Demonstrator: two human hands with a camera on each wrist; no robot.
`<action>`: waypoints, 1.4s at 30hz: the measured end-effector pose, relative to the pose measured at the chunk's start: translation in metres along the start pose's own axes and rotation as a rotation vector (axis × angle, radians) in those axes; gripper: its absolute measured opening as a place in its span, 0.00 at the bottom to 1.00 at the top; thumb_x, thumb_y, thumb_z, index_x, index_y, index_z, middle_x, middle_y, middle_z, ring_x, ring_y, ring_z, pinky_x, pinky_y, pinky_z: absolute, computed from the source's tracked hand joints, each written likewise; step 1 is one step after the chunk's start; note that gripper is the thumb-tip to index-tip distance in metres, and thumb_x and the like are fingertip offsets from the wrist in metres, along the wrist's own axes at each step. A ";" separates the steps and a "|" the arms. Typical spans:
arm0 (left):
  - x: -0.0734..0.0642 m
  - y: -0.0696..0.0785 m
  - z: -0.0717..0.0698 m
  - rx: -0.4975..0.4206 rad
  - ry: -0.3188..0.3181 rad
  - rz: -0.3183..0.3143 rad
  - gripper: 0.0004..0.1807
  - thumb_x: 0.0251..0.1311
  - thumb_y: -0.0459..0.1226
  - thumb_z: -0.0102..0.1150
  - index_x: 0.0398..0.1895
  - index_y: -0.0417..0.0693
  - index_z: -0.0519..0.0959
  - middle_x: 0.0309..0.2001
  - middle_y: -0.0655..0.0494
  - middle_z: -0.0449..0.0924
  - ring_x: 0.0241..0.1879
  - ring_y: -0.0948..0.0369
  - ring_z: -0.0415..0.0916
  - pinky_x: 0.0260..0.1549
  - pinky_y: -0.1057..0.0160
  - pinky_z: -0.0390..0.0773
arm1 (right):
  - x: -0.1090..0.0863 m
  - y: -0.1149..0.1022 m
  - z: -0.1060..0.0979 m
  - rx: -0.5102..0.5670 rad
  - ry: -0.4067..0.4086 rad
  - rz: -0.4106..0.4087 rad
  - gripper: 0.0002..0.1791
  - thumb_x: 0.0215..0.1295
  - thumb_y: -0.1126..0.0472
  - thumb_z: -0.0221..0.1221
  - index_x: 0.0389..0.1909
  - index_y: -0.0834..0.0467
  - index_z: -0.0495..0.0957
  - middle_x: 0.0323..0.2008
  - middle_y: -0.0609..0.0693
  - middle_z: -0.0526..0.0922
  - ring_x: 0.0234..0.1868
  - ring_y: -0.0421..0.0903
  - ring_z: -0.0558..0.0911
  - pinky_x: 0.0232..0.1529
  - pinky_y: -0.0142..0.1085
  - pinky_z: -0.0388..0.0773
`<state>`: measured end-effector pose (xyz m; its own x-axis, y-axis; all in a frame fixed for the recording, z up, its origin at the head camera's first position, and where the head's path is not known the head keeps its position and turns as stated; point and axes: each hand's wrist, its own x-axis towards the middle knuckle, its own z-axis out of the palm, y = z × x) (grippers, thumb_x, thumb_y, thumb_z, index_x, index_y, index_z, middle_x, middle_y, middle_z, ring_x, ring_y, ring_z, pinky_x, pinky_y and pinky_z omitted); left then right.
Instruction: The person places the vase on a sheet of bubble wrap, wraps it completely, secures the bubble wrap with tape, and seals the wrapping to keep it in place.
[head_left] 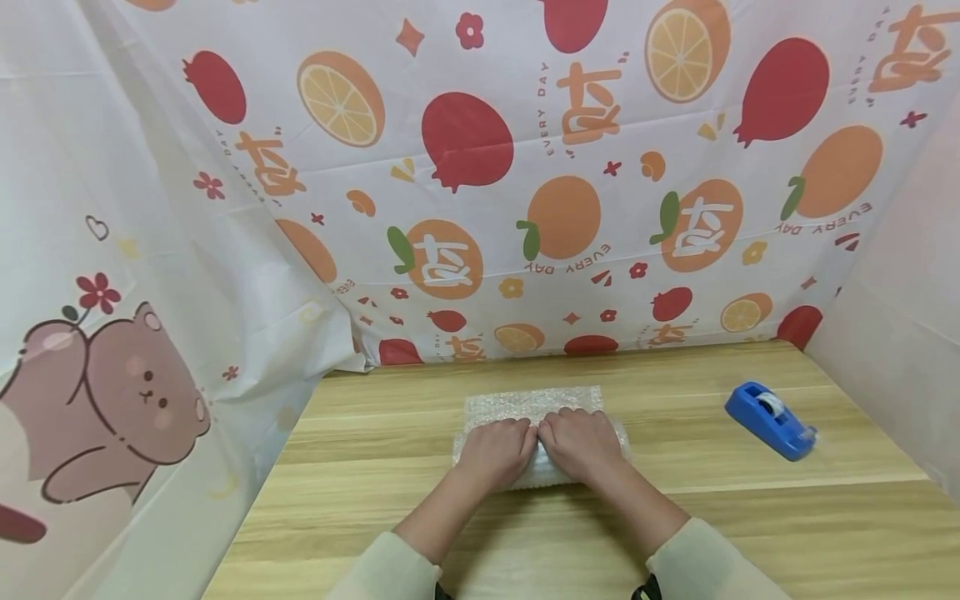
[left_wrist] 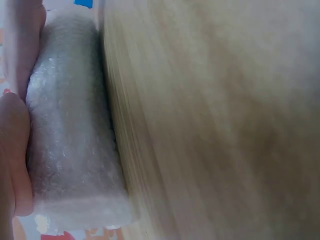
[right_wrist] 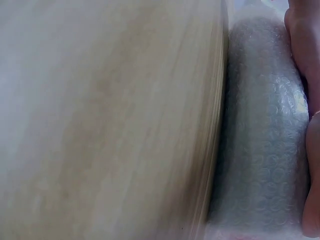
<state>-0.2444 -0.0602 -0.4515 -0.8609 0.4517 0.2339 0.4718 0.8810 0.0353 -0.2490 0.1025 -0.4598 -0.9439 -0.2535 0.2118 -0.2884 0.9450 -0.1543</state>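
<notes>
A bundle rolled in clear bubble wrap [head_left: 542, 473] lies crosswise on the table, with a flat flap of the wrap [head_left: 532, 403] stretching out behind it. My left hand [head_left: 495, 452] grips the top of the roll left of its middle, fingers bent over the far side. Right beside it, my right hand [head_left: 581, 443] holds the roll the same way, the two hands meeting at the centre. The left wrist view shows the near face of the roll [left_wrist: 75, 125] close to the tabletop. From the right wrist, its bubbled surface [right_wrist: 265, 135] shows too; what it wraps is hidden.
A blue tape dispenser [head_left: 768, 421] with a roll of clear tape sits to the right on the wood-grain table [head_left: 360, 467]. A fruit-print curtain [head_left: 480, 317] hangs along the back edge, and pale sheets [head_left: 247, 350] flank both sides.
</notes>
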 end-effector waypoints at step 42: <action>0.015 -0.002 -0.007 -0.159 -0.362 -0.104 0.28 0.76 0.51 0.27 0.52 0.54 0.82 0.54 0.55 0.83 0.56 0.53 0.78 0.53 0.50 0.76 | 0.005 0.002 -0.008 0.070 -0.184 0.042 0.22 0.74 0.49 0.40 0.26 0.47 0.79 0.31 0.45 0.83 0.30 0.43 0.77 0.35 0.48 0.77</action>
<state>-0.2571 -0.0563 -0.4413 -0.9037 0.4064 -0.1349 0.3775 0.9048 0.1970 -0.2526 0.1051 -0.4513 -0.9670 -0.2535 0.0244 -0.2523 0.9405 -0.2278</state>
